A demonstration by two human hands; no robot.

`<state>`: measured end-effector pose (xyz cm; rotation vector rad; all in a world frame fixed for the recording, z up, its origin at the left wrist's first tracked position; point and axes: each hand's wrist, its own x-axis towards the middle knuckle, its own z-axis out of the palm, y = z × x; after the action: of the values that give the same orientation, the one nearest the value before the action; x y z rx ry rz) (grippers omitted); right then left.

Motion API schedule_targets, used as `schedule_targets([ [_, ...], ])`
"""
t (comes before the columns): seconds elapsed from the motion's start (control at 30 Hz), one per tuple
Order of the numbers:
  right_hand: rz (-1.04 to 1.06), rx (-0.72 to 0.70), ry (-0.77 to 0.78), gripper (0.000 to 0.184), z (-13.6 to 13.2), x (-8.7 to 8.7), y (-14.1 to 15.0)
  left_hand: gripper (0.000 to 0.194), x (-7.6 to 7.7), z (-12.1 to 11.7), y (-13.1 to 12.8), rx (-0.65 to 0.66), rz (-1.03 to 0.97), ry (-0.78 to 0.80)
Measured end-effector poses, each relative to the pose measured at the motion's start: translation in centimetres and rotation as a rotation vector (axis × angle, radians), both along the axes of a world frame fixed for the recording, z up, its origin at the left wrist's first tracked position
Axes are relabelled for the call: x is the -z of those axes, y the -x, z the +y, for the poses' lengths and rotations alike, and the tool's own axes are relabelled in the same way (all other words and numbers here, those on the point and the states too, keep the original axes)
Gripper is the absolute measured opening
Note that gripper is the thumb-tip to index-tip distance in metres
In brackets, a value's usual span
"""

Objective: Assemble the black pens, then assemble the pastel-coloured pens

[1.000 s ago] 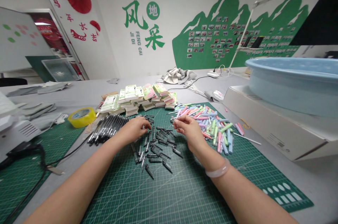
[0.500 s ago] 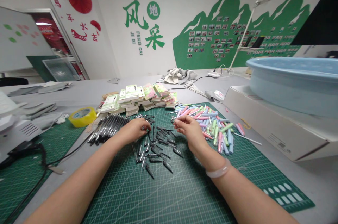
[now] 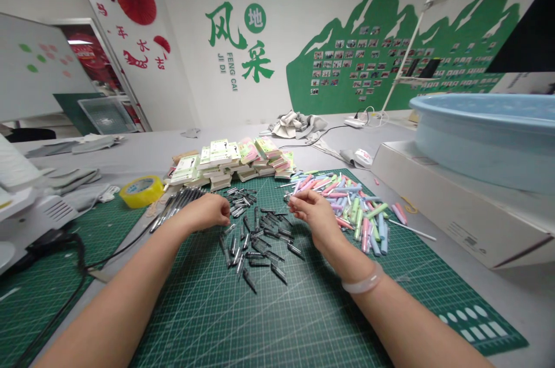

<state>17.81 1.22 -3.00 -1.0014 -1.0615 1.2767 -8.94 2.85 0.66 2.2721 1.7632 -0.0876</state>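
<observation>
I monitor the work area through the head camera. The left hand is positioned over the left side of the work, with its fingers curled inward. I cannot tell whether it holds anything. The right hand is opposite, with thumb and fingertips in a narrow pinch. A small item shows at these fingertips, too small for me to identify; I cannot confirm a grip on it. A pale bracelet encircles the right wrist.

The black caps lie scattered on the green cutting mat, between the two hands and toward me. A cluster of small clear-and-black parts lies just beyond the left hand. The row of dark pens is to its left, partly hidden by the left forearm. The pile of pastel tubes is located just beside the right hand, on its right.

Behind these parts I register stacked small boxes. A roll of yellow tape is on the left, beyond the row of pens. On the right, a blue basin rests on a white carton, which stands on the grey surface.
</observation>
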Motion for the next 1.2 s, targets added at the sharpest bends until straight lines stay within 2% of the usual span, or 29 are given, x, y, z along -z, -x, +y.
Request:
schedule_targets([
  [0.1, -0.003, -0.002, -0.001, 0.024, 0.0, 0.1, 0.0, 0.021, 0.6, -0.2, -0.1, -0.004, 0.036, 0.062],
  [0.23, -0.004, -0.002, 0.012, 0.023, -0.1, 0.1, 0.0, 0.014, 1.1, -0.1, -0.8, 0.028, 0.022, 0.037],
  [0.43, -0.008, -0.023, -0.01, 0.022, -0.2, 0.0, 0.1, 0.018, -0.1, -0.2, -1.2, 0.047, -0.22, 0.025],
  [0.53, -0.005, -0.02, -0.01, 0.023, -0.2, -0.1, 0.0, 0.018, -0.2, -0.3, -1.1, 0.043, -0.192, 0.06],
  [0.7, -0.008, 0.005, 0.003, 0.023, 0.1, -0.2, 0.0, 0.018, 0.4, -0.4, -1.5, 0.136, -0.139, 0.13],
  [0.93, 0.011, 0.015, 0.014, 0.023, 0.2, 0.0, 0.0, 0.02, 0.5, -0.6, -3.1, 0.14, -0.192, -0.105],
  [1.07, -0.01, 0.009, 0.01, 0.022, 0.2, 0.1, 0.1, 0.021, 1.1, -0.7, -4.2, 0.286, -0.24, -0.197],
  [1.2, -0.014, 0.005, -0.001, 0.022, 0.3, 0.3, 0.1, 0.03, 2.5, -0.7, -5.6, 0.428, -0.303, -0.311],
])
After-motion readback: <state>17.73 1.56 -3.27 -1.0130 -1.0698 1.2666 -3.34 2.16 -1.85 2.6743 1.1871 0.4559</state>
